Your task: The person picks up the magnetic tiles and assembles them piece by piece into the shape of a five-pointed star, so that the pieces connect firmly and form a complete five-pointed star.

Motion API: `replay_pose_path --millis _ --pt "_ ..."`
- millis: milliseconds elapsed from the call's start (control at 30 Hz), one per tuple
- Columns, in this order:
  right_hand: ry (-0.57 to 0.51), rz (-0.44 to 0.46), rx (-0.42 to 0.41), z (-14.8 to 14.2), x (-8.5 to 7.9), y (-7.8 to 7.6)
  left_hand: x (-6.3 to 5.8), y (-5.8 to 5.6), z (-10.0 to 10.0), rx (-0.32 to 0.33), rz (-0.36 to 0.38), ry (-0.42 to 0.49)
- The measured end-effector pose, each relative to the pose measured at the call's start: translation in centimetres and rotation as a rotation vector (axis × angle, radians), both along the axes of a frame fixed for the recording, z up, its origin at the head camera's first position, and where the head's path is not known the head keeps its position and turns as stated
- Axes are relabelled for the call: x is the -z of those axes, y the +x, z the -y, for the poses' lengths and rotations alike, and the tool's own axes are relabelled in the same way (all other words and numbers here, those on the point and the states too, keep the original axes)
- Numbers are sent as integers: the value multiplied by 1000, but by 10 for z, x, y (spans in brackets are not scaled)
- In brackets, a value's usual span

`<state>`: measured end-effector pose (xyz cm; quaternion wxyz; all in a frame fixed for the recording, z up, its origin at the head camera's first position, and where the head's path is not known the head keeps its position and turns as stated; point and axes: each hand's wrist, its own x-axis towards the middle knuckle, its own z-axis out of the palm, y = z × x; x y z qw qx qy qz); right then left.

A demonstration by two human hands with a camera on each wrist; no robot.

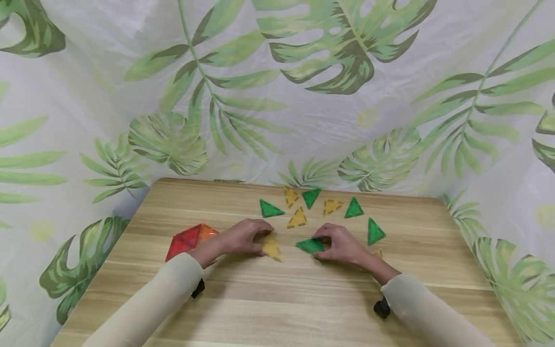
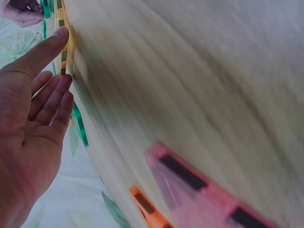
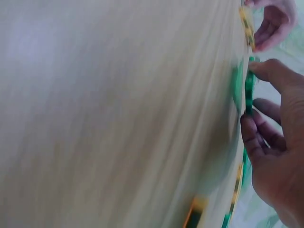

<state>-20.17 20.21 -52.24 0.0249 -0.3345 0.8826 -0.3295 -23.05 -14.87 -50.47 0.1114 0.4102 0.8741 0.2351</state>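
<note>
My left hand (image 1: pixel 244 237) pinches a yellow triangular magnetic tile (image 1: pixel 273 247) between thumb and fingertips, low at the tabletop. Facing it across a small gap, my right hand (image 1: pixel 340 245) grips a green triangular magnetic tile (image 1: pixel 310 246) by its edges. In the right wrist view that green tile (image 3: pixel 249 88) is held just off the wood, with a green tint on the surface beside it. Dark strips show along the yellow tile (image 2: pixel 64 47) in the left wrist view. Behind my left wrist lies a joined group of red and orange tiles (image 1: pixel 185 241), partly hidden by the arm.
Several loose green tiles (image 1: pixel 354 208) and yellow tiles (image 1: pixel 297 218) lie scattered beyond the hands. Another yellow tile (image 1: pixel 379 252) is mostly covered by my right wrist. The wooden table (image 1: pixel 269 303) ends at a leaf-patterned cloth (image 1: pixel 243 120) behind and at the sides.
</note>
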Motion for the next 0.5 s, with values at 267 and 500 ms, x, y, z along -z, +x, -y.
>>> replay_pose_path --millis 267,500 --pt "-26 -5 158 37 -1 10 0 -6 18 39 25 11" --pt "-62 -33 228 65 0 13 -1 -13 31 45 96 53"
